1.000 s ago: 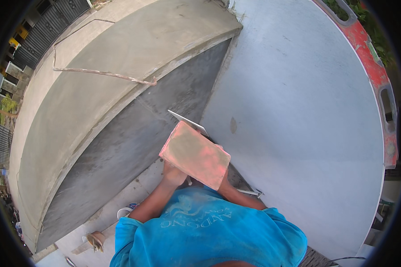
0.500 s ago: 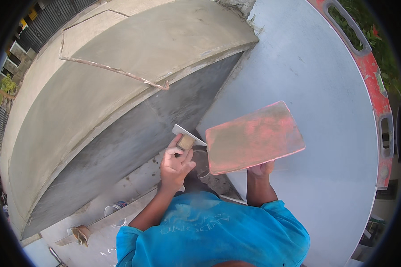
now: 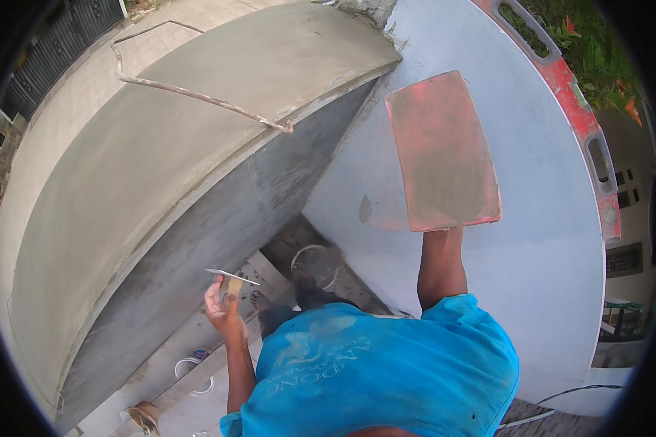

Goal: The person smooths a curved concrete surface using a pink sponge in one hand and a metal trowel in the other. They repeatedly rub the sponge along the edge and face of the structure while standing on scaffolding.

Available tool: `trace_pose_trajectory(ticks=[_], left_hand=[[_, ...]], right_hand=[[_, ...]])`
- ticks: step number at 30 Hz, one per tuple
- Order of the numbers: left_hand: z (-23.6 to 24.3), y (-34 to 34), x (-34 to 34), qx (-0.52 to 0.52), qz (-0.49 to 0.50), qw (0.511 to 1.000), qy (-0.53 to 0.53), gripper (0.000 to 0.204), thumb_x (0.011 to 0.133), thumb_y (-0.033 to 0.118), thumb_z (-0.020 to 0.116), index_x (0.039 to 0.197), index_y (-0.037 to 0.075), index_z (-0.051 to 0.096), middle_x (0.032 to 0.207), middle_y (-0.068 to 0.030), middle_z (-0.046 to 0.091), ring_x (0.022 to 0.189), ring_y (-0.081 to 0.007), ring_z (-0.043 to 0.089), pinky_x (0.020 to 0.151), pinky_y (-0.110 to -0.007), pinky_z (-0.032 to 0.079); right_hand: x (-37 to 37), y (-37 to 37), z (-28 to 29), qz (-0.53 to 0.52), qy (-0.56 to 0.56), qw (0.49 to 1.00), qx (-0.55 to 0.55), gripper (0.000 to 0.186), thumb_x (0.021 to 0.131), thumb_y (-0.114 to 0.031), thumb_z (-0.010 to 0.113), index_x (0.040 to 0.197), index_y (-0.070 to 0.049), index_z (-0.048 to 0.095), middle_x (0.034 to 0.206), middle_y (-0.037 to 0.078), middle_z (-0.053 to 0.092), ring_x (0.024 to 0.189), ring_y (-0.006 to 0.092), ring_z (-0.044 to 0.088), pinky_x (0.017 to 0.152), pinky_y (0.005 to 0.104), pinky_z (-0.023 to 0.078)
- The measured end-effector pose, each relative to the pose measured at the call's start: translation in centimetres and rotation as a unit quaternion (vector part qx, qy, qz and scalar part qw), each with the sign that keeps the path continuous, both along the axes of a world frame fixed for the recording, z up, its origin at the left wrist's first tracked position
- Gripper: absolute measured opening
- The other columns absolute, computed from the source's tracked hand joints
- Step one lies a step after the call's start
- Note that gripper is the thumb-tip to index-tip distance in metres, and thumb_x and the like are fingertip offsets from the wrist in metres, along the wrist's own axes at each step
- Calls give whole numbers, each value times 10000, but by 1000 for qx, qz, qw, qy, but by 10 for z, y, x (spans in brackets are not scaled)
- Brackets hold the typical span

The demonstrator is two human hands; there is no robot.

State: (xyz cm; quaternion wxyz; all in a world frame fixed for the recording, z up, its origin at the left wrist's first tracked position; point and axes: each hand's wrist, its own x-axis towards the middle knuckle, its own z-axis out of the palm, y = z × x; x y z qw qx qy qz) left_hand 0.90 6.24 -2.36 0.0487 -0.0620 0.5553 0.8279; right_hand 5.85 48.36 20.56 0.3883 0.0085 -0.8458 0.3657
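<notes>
My left hand [image 3: 222, 309] grips a small steel trowel [image 3: 231, 277] by its wooden handle, blade level, close to the dark grey face of the curved concrete ledge [image 3: 197, 218]. My right arm reaches up, and my right hand [image 3: 442, 237] is mostly hidden behind a reddish rectangular float board [image 3: 443, 151] that it holds flat against the smooth light grey plastered wall [image 3: 547, 240]. A small dark patch [image 3: 365, 209] marks the wall just left of the float.
A grey bucket [image 3: 318, 266] stands below between my arms, next to my bare foot [image 3: 259, 298]. A white bowl [image 3: 192, 365] lies lower left. A bent rusty rod [image 3: 197, 95] sticks out over the ledge top. A long red level [image 3: 561, 80] lies along the wall's upper right edge.
The float has gone from in front of my chest up and right onto the light wall. My left hand with the trowel has dropped down and to the left.
</notes>
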Motion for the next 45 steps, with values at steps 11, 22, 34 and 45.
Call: trace_pose_trajectory(ticks=[11,22,34,45], left_hand=[[-71,-91,15,-294,64,954,-10,427,902,-10,742,1312,3,622,1204,-110,682,923,-175,703,740,-261,564],[-195,-205,110,-430,113,875,-191,411,904,213,793,1215,-27,674,892,-111,718,550,-125,627,422,-281,468],[-213,-206,134,-486,118,850,-164,433,903,258,797,1201,-33,678,882,-120,716,536,-144,611,440,-291,501],[-217,-210,125,-433,151,863,-210,448,908,259,791,1234,-24,676,928,-129,730,570,-146,622,425,-296,478]], right_hand=[[-68,-19,132,-251,3,939,234,480,877,-381,816,1191,-48,671,943,23,616,874,143,603,761,327,493],[-230,14,145,-106,-172,906,371,433,1009,-328,560,1329,-52,654,1295,235,679,1250,381,620,1087,431,474],[-351,49,101,-102,-258,859,429,348,967,-220,521,1194,-63,732,1172,255,707,1086,423,671,981,483,515],[-190,3,137,-126,-338,825,435,359,1029,-367,608,1324,-182,696,901,87,701,753,155,664,715,334,545]])
